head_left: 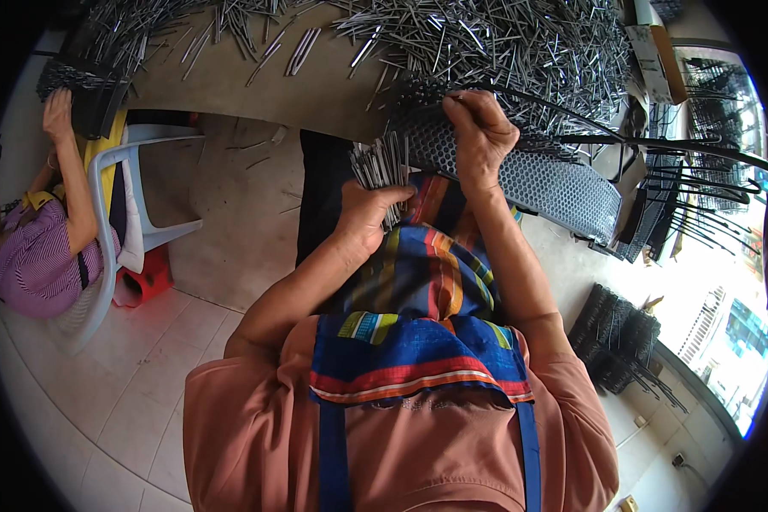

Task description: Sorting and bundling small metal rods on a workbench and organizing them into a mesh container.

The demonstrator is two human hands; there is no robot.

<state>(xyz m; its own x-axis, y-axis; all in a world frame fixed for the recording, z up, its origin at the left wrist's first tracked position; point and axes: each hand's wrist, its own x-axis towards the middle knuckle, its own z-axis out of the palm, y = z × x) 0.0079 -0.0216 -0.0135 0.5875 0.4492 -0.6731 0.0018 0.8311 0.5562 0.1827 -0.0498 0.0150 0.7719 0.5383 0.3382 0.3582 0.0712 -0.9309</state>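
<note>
A bundle of thin, flat metal strips (379, 164) stands upright in my left hand (363, 215), with fingers and thumb wrapped round it, above my striped apron. To its right, my right hand (484, 141) is closed in a pinch over the far end of a long honeycomb-patterned panel (563, 189). Whatever lies between those fingertips is too small to make out. Just beyond both hands, a large heap of loose metal strips (503, 51) covers the back of the table (230, 90).
A co-worker in a striped purple top (38, 264) reaches to the table at the left, beside a pale plastic chair (102, 213) and a red stool (149, 277). Long black rods (700, 149) jut out at the right. Dark bundled wire pieces (614, 337) lie on the floor.
</note>
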